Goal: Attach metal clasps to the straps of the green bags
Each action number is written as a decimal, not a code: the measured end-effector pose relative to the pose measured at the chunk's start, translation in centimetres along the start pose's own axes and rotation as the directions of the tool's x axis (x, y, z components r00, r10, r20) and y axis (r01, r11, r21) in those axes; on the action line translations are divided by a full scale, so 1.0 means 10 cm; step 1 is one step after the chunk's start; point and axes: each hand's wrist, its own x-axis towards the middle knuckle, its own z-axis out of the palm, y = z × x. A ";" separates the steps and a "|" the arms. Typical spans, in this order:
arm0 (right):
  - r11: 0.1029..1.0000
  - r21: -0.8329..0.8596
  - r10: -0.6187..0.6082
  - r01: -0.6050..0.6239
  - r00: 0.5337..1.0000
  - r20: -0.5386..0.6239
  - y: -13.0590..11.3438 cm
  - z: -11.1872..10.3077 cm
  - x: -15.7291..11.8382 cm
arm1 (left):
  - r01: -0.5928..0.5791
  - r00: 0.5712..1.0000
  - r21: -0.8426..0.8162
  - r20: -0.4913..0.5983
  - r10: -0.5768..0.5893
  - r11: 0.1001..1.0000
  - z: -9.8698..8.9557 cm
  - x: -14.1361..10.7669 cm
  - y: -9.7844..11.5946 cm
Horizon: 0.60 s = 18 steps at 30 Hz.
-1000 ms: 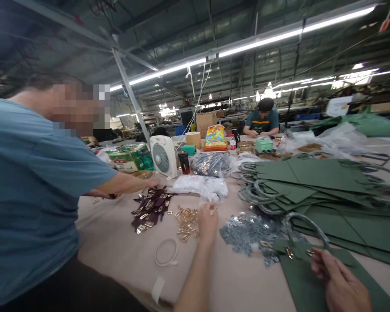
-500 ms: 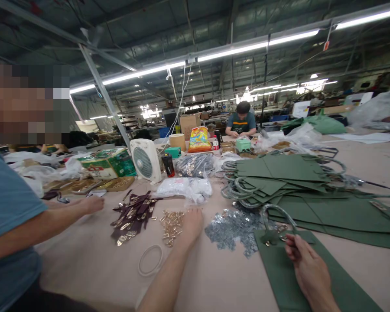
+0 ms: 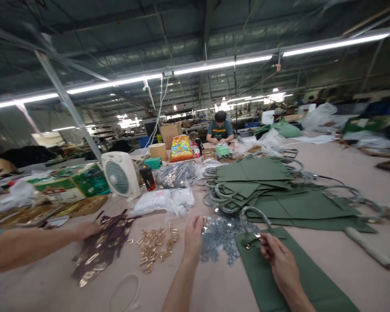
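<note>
My left hand [image 3: 193, 237] has its fingers drawn together at the left edge of a pile of small silver metal plates [image 3: 219, 238]; what it holds, if anything, I cannot make out. Left of it lies a heap of gold buckles [image 3: 152, 247]. My right hand [image 3: 281, 262] pinches near the top of a green bag panel [image 3: 312, 275], by the base of its wrapped handle [image 3: 256, 210]. A gold fitting [image 3: 248, 246] shows on the panel, left of my fingertips.
Stacked green bag panels [image 3: 299, 206] lie behind. At left, a co-worker's hand [image 3: 87, 229] touches dark straps with gold buckles [image 3: 99, 251]. A fan [image 3: 120, 175], a white plastic bag [image 3: 164, 200], a pale ring [image 3: 125, 292] and a grey rod [image 3: 370, 249] are about.
My left hand has moved from the gold buckles to the edge of the silver plates. My right hand stays at the panel. The co-worker's hand has reached the dark straps. The view has turned right.
</note>
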 end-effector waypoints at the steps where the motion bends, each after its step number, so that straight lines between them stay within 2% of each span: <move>1: 1.000 -0.012 -0.026 0.027 1.000 0.015 -0.02 0.01 -0.01 | 0.044 0.999 -0.116 0.026 -0.041 0.992 0.19 -0.11 0.07; 2: 0.998 -0.023 -0.055 0.056 0.998 0.030 -0.03 0.01 -0.03 | 0.112 0.993 -0.257 0.065 -0.098 0.960 0.39 -0.22 0.15; 3: 0.995 -0.034 -0.089 0.090 0.995 0.043 -0.05 0.01 -0.04 | 0.204 0.978 -0.406 0.122 -0.169 0.891 0.57 -0.34 0.22; 5: 0.985 -0.062 -0.160 0.163 0.985 0.061 -0.08 -0.03 -0.05 | 0.407 0.913 -0.641 0.276 -0.300 0.650 0.88 -0.57 0.36; 6: 0.975 -0.089 -0.196 0.202 0.978 0.069 -0.10 -0.07 -0.07 | 0.485 0.873 -0.699 0.351 -0.339 0.526 1.00 -0.67 0.41; 8: 0.941 -0.178 -0.269 0.287 0.955 0.122 -0.18 -0.17 -0.09 | 0.573 0.814 -0.723 0.450 -0.367 0.385 1.20 -0.82 0.49; 10: 0.870 -0.300 -0.320 0.392 0.911 0.262 -0.28 -0.28 -0.12 | 0.612 0.787 -0.709 0.502 -0.360 0.350 1.34 -0.93 0.52; 12: 0.766 -0.404 -0.320 0.501 0.841 0.436 -0.37 -0.37 -0.13 | 0.627 0.777 -0.689 0.527 -0.344 0.363 1.45 -1.00 0.52; 14: 0.680 -0.461 -0.300 0.571 0.790 0.535 -0.41 -0.43 -0.12 | 0.630 0.777 -0.676 0.533 -0.335 0.383 1.54 -1.04 0.50; 16: 0.663 -0.481 -0.317 0.574 0.797 0.514 -0.40 -0.47 -0.10 | 0.626 0.779 -0.674 0.528 -0.337 0.392 1.60 -1.07 0.47; 18: 0.698 -0.483 -0.351 0.529 0.840 0.414 -0.36 -0.50 -0.08 | 0.606 0.796 -0.679 0.529 -0.295 0.415 1.64 -1.09 0.45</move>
